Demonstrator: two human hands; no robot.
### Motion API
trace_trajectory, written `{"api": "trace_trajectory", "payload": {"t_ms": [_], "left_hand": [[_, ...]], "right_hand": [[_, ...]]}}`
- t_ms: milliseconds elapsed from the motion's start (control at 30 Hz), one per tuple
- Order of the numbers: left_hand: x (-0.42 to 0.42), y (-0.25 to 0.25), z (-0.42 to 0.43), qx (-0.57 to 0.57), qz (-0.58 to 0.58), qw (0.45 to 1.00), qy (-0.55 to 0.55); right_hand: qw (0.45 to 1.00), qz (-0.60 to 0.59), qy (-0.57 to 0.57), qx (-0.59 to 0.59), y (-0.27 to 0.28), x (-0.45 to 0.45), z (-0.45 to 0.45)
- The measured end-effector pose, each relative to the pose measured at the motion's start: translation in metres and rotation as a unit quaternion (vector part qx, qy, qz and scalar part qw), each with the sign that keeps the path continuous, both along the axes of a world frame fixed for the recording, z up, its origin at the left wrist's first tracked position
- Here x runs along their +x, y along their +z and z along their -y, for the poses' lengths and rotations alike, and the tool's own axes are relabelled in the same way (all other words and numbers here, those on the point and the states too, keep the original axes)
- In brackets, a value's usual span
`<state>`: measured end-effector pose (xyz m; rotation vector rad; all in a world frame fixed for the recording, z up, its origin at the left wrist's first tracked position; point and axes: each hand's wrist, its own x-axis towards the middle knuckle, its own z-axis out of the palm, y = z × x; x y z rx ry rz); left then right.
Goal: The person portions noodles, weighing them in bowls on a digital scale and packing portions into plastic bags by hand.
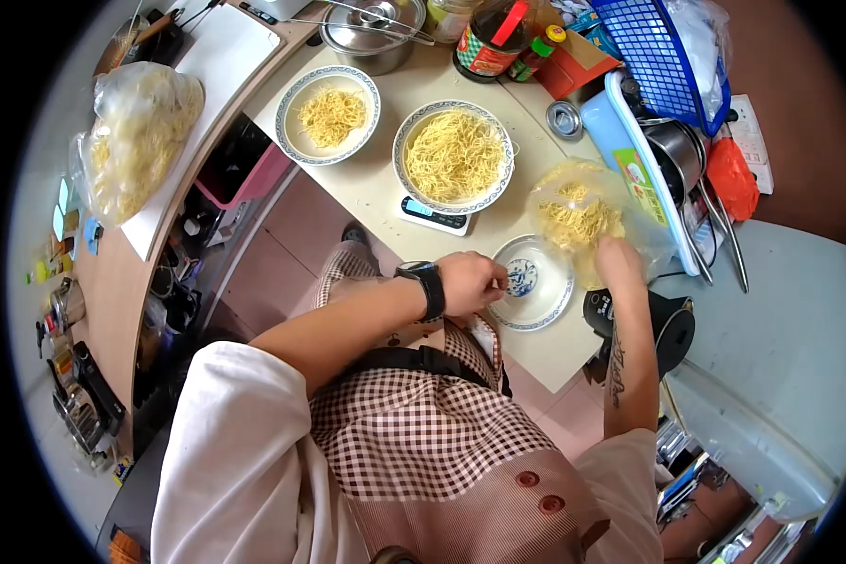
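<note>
My left hand (470, 282), with a black watch on its wrist, is closed at the left rim of a patterned bowl (547, 305) that has a blue design inside. My right hand (620, 263) is closed on the lower edge of a clear plastic bag of noodles (578, 218), just beyond that bowl; its fingertips are partly hidden. A bowl heaped with yellow noodles (456, 155) rests on a digital kitchen scale (432, 216). Farther left stands another bowl (287, 103) with a smaller heap of noodles.
A lidded pot (371, 42) and a sauce jar (484, 56) stand at the back. On the right are a blue bin (634, 155), a blue basket (663, 56) and a black appliance (672, 334). A large bag of noodles (146, 132) lies on the left counter.
</note>
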<state>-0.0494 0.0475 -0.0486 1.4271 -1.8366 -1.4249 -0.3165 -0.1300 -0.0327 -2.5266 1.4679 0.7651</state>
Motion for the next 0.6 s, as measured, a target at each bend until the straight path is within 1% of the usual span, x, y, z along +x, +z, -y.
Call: {"api": "trace_trajectory", "payload": {"t_ms": [67, 100, 233, 267, 367, 400, 467, 567, 600], "left_hand": [[-0.006, 0.007, 0.006, -0.019, -0.021, 1.000, 0.009], [-0.011, 0.009, 0.009, -0.028, -0.032, 0.999, 0.014], [-0.022, 0.015, 0.023, -0.144, -0.075, 0.980, 0.118], [-0.023, 0.022, 0.027, -0.106, -0.085, 0.979, 0.155], [-0.027, 0.031, 0.047, -0.133, -0.114, 0.954, 0.243], [-0.031, 0.031, 0.054, -0.135, -0.122, 0.950, 0.253], [-0.038, 0.034, 0.062, -0.131, -0.120, 0.962, 0.207], [-0.054, 0.037, 0.068, -0.132, -0.115, 0.971, 0.160], [-0.063, 0.033, 0.070, -0.133, -0.109, 0.974, 0.144]], "right_hand": [[0.984, -0.149, -0.030, 0.092, 0.009, -0.008, -0.004], [0.986, -0.131, -0.041, 0.091, 0.013, -0.011, -0.006], [0.992, -0.056, -0.088, 0.068, 0.040, -0.012, -0.019], [0.993, -0.035, -0.099, 0.057, 0.044, -0.009, -0.021], [0.989, 0.075, -0.126, 0.032, 0.037, -0.016, -0.013], [0.984, 0.124, -0.124, 0.001, 0.031, -0.018, -0.010], [0.966, 0.224, -0.116, -0.059, 0.012, -0.019, -0.006], [0.921, 0.315, -0.229, -0.031, -0.016, -0.007, -0.007], [0.914, 0.317, -0.253, -0.026, -0.021, -0.007, -0.007]]}}
